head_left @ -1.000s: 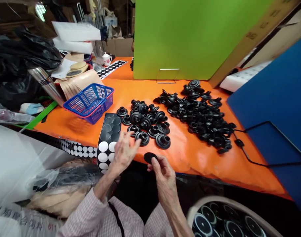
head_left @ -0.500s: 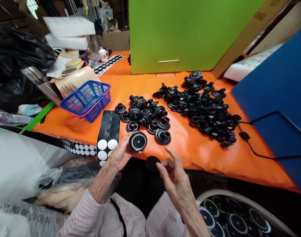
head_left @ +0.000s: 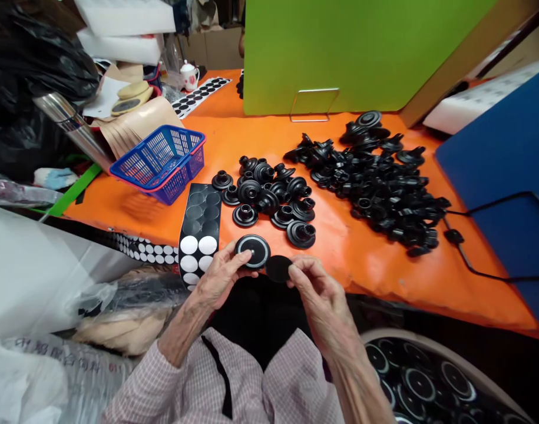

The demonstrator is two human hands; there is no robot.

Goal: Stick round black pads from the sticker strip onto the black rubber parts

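Sticker sheet (head_left: 198, 229) lies leftmost, left hand (head_left: 216, 280) grasps the upturned black cap (head_left: 253, 250) at the table (head_left: 340, 259) edge, right hand (head_left: 316, 288) pinches a black disc (head_left: 278, 268) just beside it; disc could land off-centre if fingers tilt.

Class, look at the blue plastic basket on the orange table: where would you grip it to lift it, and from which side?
Probably the blue basket by its red-edged rim, from above. It sits upright and open-topped, nothing shows over it, and the near rim faces the person. The mesh walls look thin, so pinch the stiffer rim.
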